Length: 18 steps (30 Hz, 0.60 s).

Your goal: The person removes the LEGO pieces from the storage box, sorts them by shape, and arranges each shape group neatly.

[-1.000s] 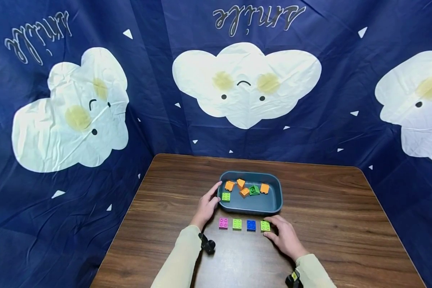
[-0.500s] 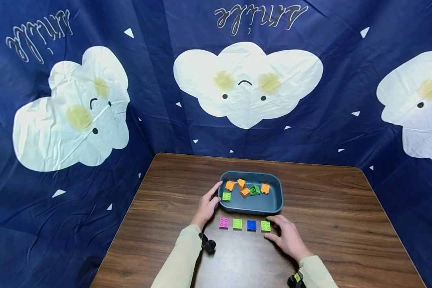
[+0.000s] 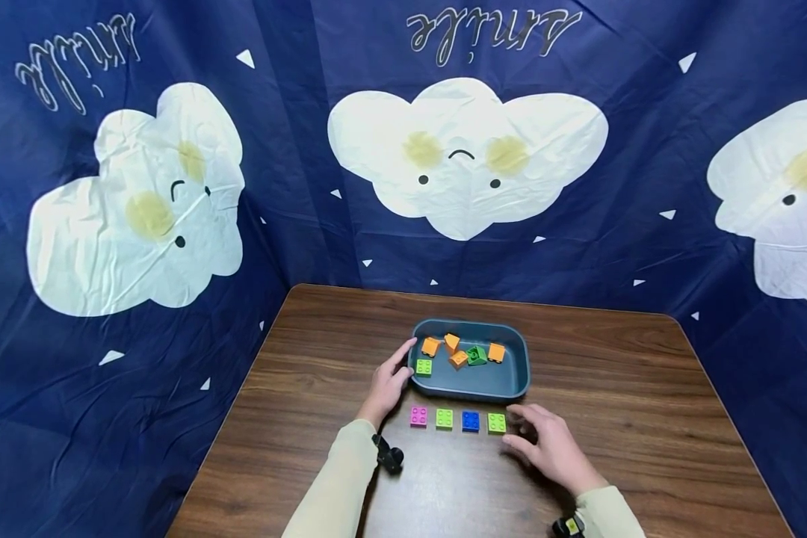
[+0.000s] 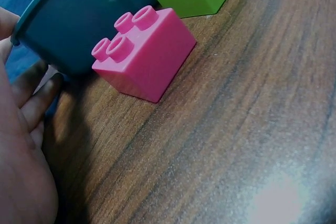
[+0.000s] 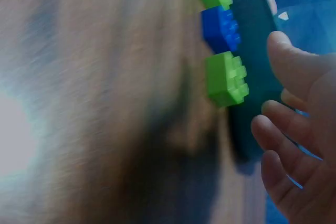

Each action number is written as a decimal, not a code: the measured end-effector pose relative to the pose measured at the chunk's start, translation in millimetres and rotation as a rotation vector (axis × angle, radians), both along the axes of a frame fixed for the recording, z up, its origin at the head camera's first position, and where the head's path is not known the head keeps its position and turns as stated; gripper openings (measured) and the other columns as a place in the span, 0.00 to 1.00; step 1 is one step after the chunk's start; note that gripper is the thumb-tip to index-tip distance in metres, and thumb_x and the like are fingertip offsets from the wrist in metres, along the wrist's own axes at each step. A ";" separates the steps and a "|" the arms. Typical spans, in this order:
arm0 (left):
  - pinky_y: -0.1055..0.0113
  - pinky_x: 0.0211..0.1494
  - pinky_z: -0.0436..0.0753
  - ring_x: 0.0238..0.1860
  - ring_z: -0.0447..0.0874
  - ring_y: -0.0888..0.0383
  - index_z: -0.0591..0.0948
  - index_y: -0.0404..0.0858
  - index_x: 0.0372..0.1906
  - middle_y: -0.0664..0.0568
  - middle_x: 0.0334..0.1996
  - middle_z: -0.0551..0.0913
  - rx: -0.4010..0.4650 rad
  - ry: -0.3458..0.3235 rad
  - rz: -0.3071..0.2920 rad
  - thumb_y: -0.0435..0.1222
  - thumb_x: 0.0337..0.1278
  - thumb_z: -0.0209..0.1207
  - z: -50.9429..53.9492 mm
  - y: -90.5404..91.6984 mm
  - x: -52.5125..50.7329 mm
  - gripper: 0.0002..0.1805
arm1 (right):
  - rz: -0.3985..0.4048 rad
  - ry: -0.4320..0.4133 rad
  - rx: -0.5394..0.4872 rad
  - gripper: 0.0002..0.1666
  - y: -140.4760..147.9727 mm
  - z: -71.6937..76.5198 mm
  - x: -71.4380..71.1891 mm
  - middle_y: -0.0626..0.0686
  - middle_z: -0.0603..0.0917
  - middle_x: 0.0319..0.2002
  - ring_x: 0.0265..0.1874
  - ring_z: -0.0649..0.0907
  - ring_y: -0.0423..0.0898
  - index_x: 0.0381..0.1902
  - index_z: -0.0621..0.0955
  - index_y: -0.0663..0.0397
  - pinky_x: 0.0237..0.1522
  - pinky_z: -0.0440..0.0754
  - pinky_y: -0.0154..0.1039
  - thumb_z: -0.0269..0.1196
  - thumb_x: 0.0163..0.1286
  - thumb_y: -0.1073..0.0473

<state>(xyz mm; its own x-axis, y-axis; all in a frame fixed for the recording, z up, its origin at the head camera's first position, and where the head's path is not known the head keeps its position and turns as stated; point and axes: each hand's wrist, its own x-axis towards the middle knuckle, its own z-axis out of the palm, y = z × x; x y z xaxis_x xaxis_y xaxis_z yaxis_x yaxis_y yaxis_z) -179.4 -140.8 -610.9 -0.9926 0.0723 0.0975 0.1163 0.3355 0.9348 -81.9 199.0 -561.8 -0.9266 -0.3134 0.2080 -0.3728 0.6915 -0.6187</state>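
Note:
Four-stud toy bricks stand in a row on the table: a pink brick (image 3: 418, 417), a lime green brick (image 3: 444, 419), a blue brick (image 3: 470, 421) and another lime green brick (image 3: 496, 424) at the right end. My right hand (image 3: 553, 447) is just right of that end brick, apart from it, with thumb and fingers spread and holding nothing. Behind the row is a dark teal tray (image 3: 484, 394). My left hand (image 3: 385, 387) rests against the tray's left side, index finger and thumb at the rim. The pink brick (image 4: 152, 56) stands close by in the left wrist view.
Inside the tray lie a lime green brick (image 3: 424, 368), a dark green piece (image 3: 476, 356) and several orange pieces (image 3: 458, 359). The wooden table (image 3: 619, 373) extends to both sides. A dark blue cloth (image 3: 289, 149) with clouds hangs behind it.
My right hand has let go of the end lime green brick and moved right, its fingers widening. The bricks and my left hand stay in place; the head view has shifted slightly.

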 end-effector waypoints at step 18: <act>0.63 0.39 0.75 0.20 0.71 0.61 0.73 0.64 0.76 0.56 0.28 0.78 -0.007 0.001 0.001 0.34 0.66 0.56 -0.4 -0.9 0.0 0.36 | 0.199 0.018 0.065 0.26 -68.4 41.2 -81.7 0.57 0.86 0.55 0.42 0.86 0.44 0.66 0.81 0.58 0.45 0.86 0.44 0.68 0.74 0.55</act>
<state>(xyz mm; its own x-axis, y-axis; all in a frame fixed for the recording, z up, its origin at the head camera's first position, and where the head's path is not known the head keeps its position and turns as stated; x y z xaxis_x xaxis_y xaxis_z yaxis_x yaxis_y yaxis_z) -179.4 -141.6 -611.3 -0.9925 0.0722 0.0981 0.1171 0.3423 0.9323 -163.6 130.6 -520.6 -0.8413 -0.5033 0.1974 -0.5168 0.6414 -0.5670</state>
